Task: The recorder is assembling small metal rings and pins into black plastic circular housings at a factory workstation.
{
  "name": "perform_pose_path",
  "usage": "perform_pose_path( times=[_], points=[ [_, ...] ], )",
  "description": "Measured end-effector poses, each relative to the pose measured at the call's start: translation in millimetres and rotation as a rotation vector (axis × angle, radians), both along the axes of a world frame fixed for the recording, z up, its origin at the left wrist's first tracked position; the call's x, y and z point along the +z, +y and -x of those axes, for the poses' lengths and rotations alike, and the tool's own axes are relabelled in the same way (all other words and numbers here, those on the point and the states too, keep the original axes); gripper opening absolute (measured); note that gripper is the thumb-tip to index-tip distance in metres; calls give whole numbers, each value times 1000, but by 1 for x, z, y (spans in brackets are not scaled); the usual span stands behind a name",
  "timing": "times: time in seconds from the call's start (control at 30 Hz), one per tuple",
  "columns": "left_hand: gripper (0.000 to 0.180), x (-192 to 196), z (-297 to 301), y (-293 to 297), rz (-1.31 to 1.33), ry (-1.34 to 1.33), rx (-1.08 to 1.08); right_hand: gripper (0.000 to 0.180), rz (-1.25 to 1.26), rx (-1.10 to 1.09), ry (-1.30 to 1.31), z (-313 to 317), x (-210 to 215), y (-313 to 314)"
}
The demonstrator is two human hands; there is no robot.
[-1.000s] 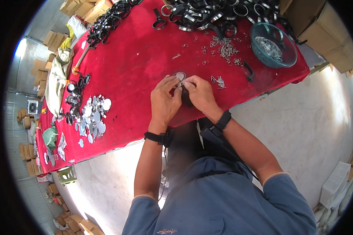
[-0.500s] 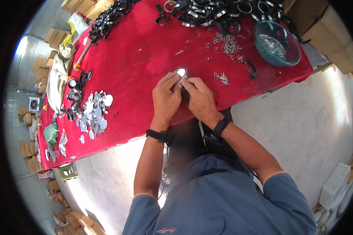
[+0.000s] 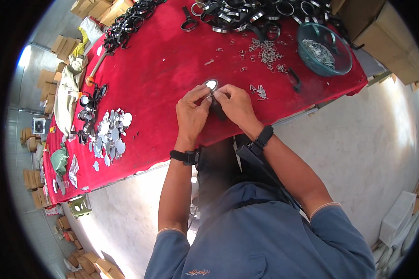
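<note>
Between my hands, near the table's front edge, is a round black ring piece (image 3: 211, 84) with a bright disc in its ring and a dark handle pointing toward me. My left hand (image 3: 191, 116) is closed, its thumb and fingers gripping the ring's lower left side. My right hand (image 3: 238, 108) pinches at the joint just below the ring; any small part between those fingertips is too small to make out. Right of it lie several thin metal pins (image 3: 259, 92). Farther off is a heap of small metal clips (image 3: 269, 55).
On the red-covered table (image 3: 153, 93), loose round discs (image 3: 111, 135) lie at left beside black ring parts (image 3: 89, 109) and a hammer (image 3: 97, 69). Black rings (image 3: 239, 16) pile up at the back. A teal bowl (image 3: 304, 58) of metal pieces and a black curved part (image 3: 294, 80) are right.
My right hand's fingers have shifted slightly at the joint below the ring. Both hands stay close together on the piece; the whole view has moved a little.
</note>
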State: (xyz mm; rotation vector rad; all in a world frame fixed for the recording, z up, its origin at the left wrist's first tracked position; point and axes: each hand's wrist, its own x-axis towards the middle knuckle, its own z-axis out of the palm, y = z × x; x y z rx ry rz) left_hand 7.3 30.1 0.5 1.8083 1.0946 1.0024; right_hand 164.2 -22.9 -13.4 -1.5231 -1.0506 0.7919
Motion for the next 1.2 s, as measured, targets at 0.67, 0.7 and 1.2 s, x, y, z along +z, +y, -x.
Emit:
perform_pose_path(
  times=[0.67, 0.7, 1.2],
  points=[
    [33, 8, -13, -7, -41, 68, 48, 18, -432, -57, -262, 10, -6, -24],
    [33, 8, -13, -7, -41, 60, 49, 24, -424, -40, -356, 10, -3, -28],
    [53, 30, -10, -14, -145, 217, -93, 32, -288, -290, -1126, -191, 15, -46]
  ],
)
